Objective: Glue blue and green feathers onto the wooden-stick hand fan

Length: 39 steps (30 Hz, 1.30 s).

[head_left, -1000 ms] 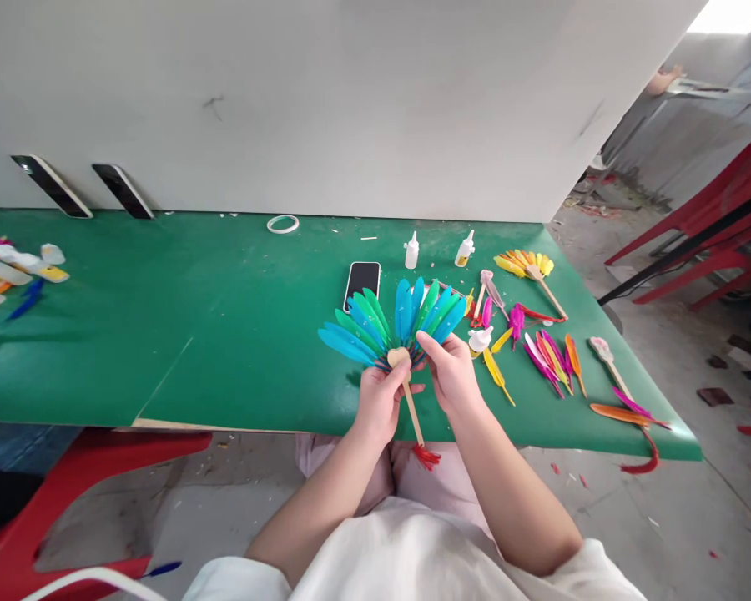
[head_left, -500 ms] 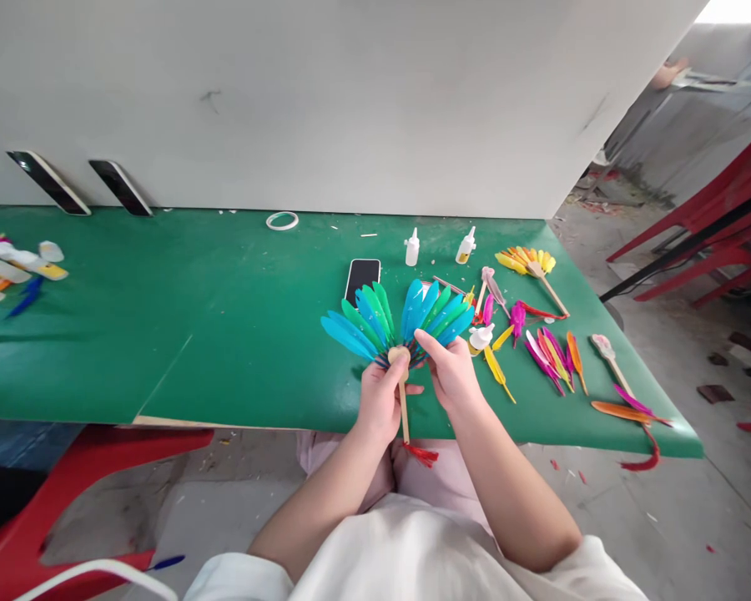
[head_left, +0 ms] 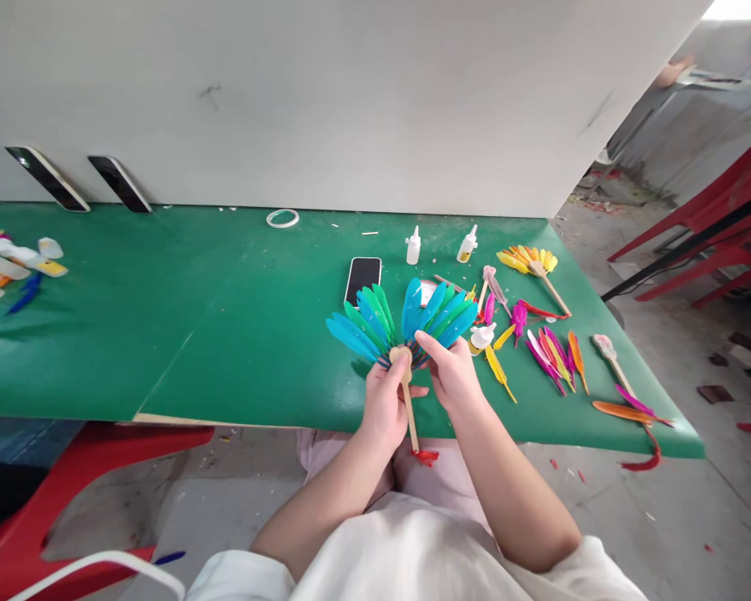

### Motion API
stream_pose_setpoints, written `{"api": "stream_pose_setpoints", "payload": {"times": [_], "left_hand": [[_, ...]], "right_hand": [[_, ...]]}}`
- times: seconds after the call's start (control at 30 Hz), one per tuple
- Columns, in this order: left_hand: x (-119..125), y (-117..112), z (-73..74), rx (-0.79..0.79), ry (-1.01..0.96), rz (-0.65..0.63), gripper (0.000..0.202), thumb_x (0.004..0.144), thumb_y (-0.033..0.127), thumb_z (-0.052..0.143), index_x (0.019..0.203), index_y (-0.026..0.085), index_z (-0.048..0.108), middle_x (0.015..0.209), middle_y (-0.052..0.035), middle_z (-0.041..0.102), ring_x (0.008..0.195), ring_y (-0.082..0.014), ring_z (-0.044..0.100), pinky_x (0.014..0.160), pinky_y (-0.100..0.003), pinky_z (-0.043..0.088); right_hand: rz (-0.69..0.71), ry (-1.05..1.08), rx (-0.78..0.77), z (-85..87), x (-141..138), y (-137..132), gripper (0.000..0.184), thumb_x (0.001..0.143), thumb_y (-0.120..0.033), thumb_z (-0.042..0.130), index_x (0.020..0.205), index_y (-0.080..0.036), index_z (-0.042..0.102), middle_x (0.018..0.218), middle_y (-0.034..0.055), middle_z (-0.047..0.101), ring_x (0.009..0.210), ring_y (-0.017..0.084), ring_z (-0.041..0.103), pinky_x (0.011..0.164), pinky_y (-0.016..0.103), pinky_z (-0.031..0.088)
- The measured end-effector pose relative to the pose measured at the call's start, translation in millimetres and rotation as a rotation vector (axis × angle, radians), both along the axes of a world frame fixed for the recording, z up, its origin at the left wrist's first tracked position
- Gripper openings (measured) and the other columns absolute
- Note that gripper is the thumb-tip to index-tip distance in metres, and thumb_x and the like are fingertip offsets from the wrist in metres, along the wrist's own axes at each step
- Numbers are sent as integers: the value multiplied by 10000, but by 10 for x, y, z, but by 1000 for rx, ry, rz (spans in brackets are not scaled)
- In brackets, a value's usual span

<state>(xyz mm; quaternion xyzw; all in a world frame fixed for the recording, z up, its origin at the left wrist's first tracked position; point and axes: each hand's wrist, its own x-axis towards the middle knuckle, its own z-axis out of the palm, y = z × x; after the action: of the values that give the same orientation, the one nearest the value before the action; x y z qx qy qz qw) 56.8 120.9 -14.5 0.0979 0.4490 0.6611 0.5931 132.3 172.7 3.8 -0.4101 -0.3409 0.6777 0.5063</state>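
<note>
A fan of blue and green feathers (head_left: 406, 321) on a wooden stick with a red tassel is held above the near edge of the green table (head_left: 225, 334). My left hand (head_left: 385, 401) grips the stick just below the round wooden head, thumb pressed on it. My right hand (head_left: 454, 371) pinches the feathers at the fan's right base. Both hands are closed on the fan.
A black phone (head_left: 362, 277) lies behind the fan, with two small glue bottles (head_left: 411, 247) further back. Loose pink, yellow and orange feathers (head_left: 554, 351) and a yellow feather fan (head_left: 529, 261) lie at the right. A tape ring (head_left: 282, 219) sits near the wall. Red chairs stand at both sides.
The fan has shifted slightly to the right and tilted, its stick swinging a little. Both hands keep their hold.
</note>
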Motion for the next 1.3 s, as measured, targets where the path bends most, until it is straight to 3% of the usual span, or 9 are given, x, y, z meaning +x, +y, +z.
{"api": "stream_pose_setpoints", "payload": {"times": [0.27, 0.5, 0.67, 0.93, 1.07, 1.3], "left_hand": [[-10, 3, 2, 21, 8, -12, 347, 611, 390, 726, 857, 184, 594, 829, 13, 595, 730, -114, 614, 401, -133, 489], [-26, 8, -23, 66, 34, -42, 280, 643, 340, 714, 816, 141, 622, 754, 11, 569, 684, -93, 589, 431, -126, 495], [-26, 4, -39, 48, 35, -35, 294, 628, 350, 723, 801, 130, 634, 709, 19, 556, 597, -67, 548, 440, -137, 498], [-11, 8, -24, 17, -1, 10, 318, 611, 390, 727, 796, 147, 636, 731, 24, 553, 621, -61, 544, 421, -109, 481], [-11, 5, -25, 25, -9, -10, 309, 610, 379, 730, 787, 141, 643, 729, 15, 549, 623, -64, 540, 412, -104, 473], [-3, -3, -44, 40, 12, -15, 287, 621, 369, 724, 762, 132, 647, 678, 23, 524, 585, -55, 509, 415, -114, 476]], "right_hand": [[-15, 22, 72, -89, 3, 9, 211, 621, -328, 725, 710, -155, 645, 636, -7, 633, 508, 104, 525, 441, 223, 402], [-28, -25, 77, -134, 12, 22, 202, 634, -329, 717, 741, -165, 670, 675, -1, 662, 549, 126, 560, 517, 253, 443], [-60, 71, 38, -105, -12, 30, 214, 619, -283, 732, 786, -174, 656, 733, -4, 669, 615, 130, 583, 563, 250, 452], [0, 144, -14, -91, -14, 19, 245, 613, -291, 729, 820, -189, 645, 750, -13, 679, 589, 146, 601, 534, 263, 461], [-13, 144, 8, -112, -12, 22, 267, 631, -274, 720, 875, -200, 640, 761, -17, 678, 587, 142, 598, 503, 250, 452], [-14, 106, -2, -19, -21, 10, 250, 626, -256, 724, 851, -189, 639, 737, -20, 670, 651, 151, 612, 587, 268, 488]]}}
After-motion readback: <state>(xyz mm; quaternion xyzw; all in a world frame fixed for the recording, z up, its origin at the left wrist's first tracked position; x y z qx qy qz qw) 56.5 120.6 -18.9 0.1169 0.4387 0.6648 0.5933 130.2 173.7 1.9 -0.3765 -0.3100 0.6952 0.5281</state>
